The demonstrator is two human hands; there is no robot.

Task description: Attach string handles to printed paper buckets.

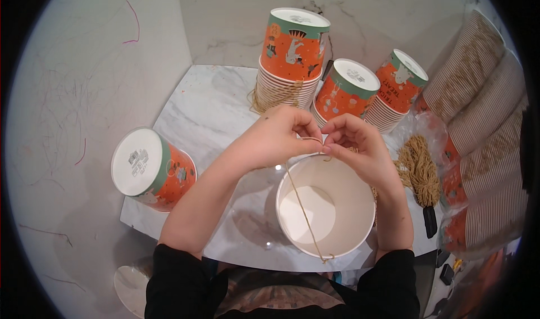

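Note:
A white-lined paper bucket (354, 206) stands on the table in front of me with its mouth facing up. A thin tan cord (304, 209) is fixed at the near rim and runs slantwise over the opening toward the far rim. Above that far rim, my left hand (284, 132) is closed, pinching the cord between thumb and fingers. Facing it, my right hand (355, 142) is closed on the cord too, the fingertips of both hands almost touching. The cord's small end between the fingertips is partly hidden.
Upside-down orange and green buckets stand at the back: a tall stack (292, 54), a shorter stack (346, 91) and another stack (396, 88). One overturned bucket (174, 170) sits at left. A tan cord bundle (419, 170) lies right, beside bagged bucket stacks (472, 122).

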